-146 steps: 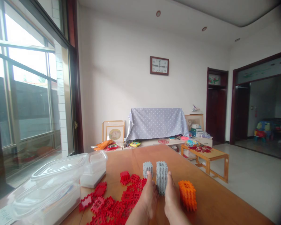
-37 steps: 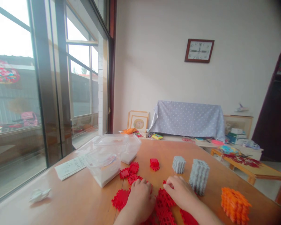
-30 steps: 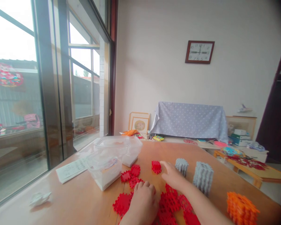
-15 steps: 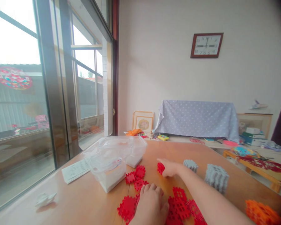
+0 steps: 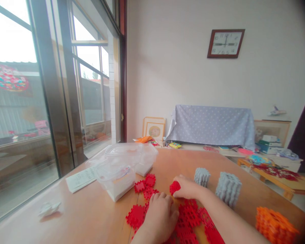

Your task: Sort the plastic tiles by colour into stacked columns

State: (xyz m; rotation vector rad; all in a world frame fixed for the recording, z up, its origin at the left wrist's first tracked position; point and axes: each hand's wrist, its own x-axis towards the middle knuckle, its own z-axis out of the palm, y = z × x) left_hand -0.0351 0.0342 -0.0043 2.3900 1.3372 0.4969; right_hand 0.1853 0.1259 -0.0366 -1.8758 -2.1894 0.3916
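Observation:
My right hand (image 5: 185, 188) holds a small stack of red notched plastic building tiles (image 5: 175, 187) between fingers and thumb, close above or on the table; which of the two I cannot tell. Nearer to me, my left hand (image 5: 159, 215) is palm down among loose red tiles with its fingers curled; its fingertips and anything under them are hidden. Left of it lies a solid red tile (image 5: 136, 216), and farther off a small group of red tiles (image 5: 149, 180). A heap of red window-patterned tiles (image 5: 188, 217) spreads between my left hand and my right forearm.
Clear plastic boxes (image 5: 122, 184) and a printed sheet (image 5: 81, 178) stand left of centre. Crumpled white paper (image 5: 49, 209) lies at the left. To the right are a short grey tile stack (image 5: 202, 177), a taller grey stack (image 5: 228, 189) and an orange stack (image 5: 276, 225).
My right hand has drawn a little toward me with the red tiles still in it. My left hand stays over the red tiles. The camera view has shifted slightly.

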